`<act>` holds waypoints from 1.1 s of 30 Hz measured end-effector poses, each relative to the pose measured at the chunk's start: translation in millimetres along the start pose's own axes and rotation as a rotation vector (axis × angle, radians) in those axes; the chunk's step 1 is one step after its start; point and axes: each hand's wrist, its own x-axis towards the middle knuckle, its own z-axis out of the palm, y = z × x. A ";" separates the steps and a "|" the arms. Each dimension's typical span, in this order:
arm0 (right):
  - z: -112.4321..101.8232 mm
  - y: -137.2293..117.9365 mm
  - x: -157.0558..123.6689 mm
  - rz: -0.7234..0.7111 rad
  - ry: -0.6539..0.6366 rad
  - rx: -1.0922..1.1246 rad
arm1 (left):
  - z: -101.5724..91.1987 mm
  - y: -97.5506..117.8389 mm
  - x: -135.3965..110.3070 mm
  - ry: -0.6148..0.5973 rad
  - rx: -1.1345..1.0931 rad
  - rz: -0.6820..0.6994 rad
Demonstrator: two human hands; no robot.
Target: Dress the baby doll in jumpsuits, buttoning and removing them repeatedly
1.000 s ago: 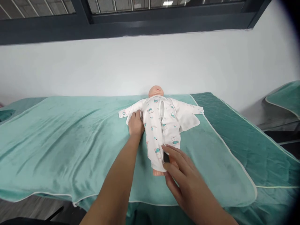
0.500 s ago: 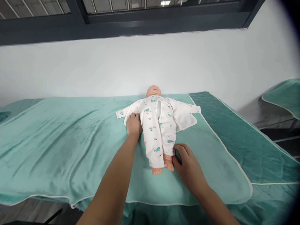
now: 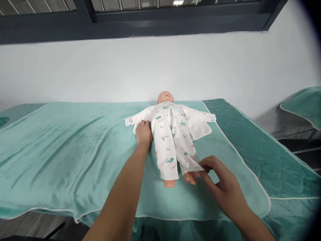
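A baby doll (image 3: 165,97) lies on its back, head toward the wall, its arms out in a white shirt (image 3: 199,124). White printed trousers (image 3: 164,144) cover its body and legs, with bare feet showing below the cuffs. My right hand (image 3: 223,184) pinches the cuff of the trouser leg on the right between thumb and fingers, drawing the cloth out sideways. On the other side, my left hand (image 3: 144,132) is closed against the doll's flank, over the shirt's lower edge and beside the trousers. Its fingertips are hidden, so what they grip cannot be made out.
Under the doll is a light green blanket (image 3: 225,187), wrinkled on the left (image 3: 75,147). A darker green quilted cover (image 3: 276,160) extends to the right. Behind the bed stand a white wall (image 3: 125,70) and a dark window frame (image 3: 175,25). Another green cloth (image 3: 304,103) hangs at far right.
My right hand has moved right and pulled the trouser cuff outward, and the foot on that side has swung right with it. My left hand has stayed in place.
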 end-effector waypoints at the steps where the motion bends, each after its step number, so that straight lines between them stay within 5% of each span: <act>1: 4.1 6.4 -2.9 0.014 -0.008 -0.025 | -0.7 0.3 0.0 -0.008 -0.006 -0.004; 10: 43.6 23.2 -28.3 0.256 -0.053 -0.303 | -1.3 0.7 0.5 -0.023 -0.013 -0.018; 16: 43.6 7.3 -22.5 0.393 -0.085 -0.089 | -0.7 0.2 0.1 -0.013 -0.011 -0.014; 19: 37.6 0.1 -31.8 0.356 -0.041 -0.026 | 0.0 0.1 0.2 -0.020 -0.023 -0.023; 25: 36.6 5.5 -49.2 0.283 -0.055 -0.262 | 1.8 0.4 0.2 0.001 -0.047 -0.022; 33: 46.6 -27.7 -27.7 -0.059 0.045 -0.311 | -0.6 1.0 0.0 -0.016 -0.020 -0.020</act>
